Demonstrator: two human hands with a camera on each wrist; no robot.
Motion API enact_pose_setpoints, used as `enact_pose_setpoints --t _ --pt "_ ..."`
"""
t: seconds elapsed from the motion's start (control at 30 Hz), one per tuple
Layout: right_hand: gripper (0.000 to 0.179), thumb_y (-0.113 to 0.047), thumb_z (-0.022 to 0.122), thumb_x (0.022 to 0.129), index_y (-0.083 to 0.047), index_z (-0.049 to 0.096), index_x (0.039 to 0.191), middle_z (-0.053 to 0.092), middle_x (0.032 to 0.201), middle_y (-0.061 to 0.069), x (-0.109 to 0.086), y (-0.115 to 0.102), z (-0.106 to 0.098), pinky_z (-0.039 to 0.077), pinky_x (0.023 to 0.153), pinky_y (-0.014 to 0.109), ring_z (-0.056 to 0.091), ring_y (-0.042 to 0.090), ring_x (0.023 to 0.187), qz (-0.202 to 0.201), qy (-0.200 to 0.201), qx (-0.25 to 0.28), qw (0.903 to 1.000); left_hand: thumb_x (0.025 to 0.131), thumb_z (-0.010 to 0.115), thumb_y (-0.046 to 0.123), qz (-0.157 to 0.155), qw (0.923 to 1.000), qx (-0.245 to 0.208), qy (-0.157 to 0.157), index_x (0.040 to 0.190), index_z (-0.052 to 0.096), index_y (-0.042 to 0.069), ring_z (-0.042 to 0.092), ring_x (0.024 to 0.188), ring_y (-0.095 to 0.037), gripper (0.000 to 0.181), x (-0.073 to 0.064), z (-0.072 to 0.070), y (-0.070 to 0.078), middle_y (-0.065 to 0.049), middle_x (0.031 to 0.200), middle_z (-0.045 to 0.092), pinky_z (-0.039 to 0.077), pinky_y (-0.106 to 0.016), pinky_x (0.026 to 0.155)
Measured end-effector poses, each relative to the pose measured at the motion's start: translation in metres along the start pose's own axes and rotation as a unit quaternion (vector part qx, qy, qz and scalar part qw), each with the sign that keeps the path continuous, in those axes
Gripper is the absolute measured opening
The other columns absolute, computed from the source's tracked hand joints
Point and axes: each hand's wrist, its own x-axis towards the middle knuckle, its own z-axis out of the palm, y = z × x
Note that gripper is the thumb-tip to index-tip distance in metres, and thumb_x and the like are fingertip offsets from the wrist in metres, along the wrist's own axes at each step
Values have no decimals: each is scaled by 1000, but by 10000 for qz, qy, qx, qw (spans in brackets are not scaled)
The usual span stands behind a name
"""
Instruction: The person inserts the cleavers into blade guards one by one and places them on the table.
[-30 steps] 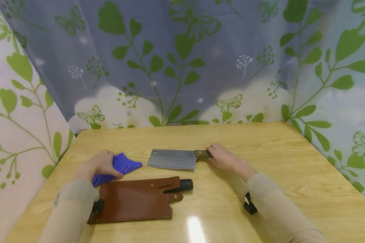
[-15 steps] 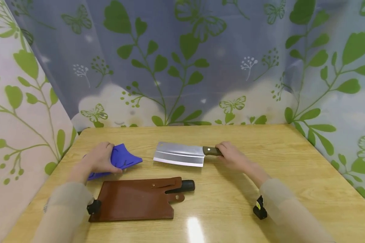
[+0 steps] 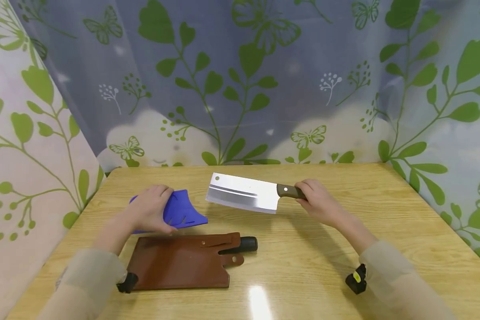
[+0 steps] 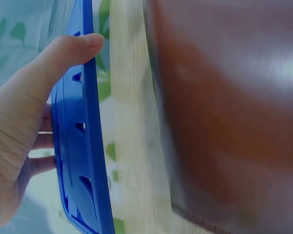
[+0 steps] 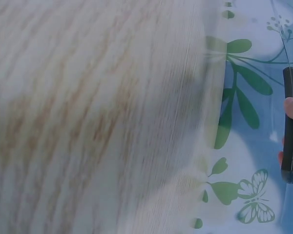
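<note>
My right hand (image 3: 320,202) grips the dark brown riveted handle of a cleaver (image 3: 244,193), which hangs above the table with its blade pointing left and its shadow below. In the right wrist view only the cleaver's handle (image 5: 292,131) and part of the hand show at the right edge. My left hand (image 3: 148,209) holds a flat blue slotted plastic blade cover (image 3: 184,211), raised off the table. The left wrist view shows the thumb over one edge of the blade cover (image 4: 80,146) and the fingers partly hidden behind it.
A brown leather sheath (image 3: 180,262) lies flat in front of the left hand, with a black handle (image 3: 248,244) sticking out at its right end. The wooden table (image 3: 384,213) ends at a leaf-patterned curtain (image 3: 256,89) behind and at the sides.
The right hand has lifted the cleaver off the table and moved it slightly right, its blade tilting up. The left hand has raised the blue blade cover and shifted it right.
</note>
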Motion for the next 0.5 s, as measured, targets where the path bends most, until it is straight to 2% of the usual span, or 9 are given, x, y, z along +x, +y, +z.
enact_pose_setpoints --t 0.2,0.5 --pt "28 -1 66 83 5 56 108 57 101 16 -6 -2 -2 44 79 44 53 31 92 -43 176 115 9998 56 76 60 201 9998 -76 -8 127 46 -11 47 114 -40 105 6 -3 18 -24 121 51 38 -54 96" --pt "31 0 67 82 5 55 110 56 102 17 -7 -7 -3 43 80 44 52 31 93 -227 419 14 9989 53 76 62 394 9990 -130 160 126 48 -10 48 111 -37 106 9 -3 31 -22 119 52 39 -53 95"
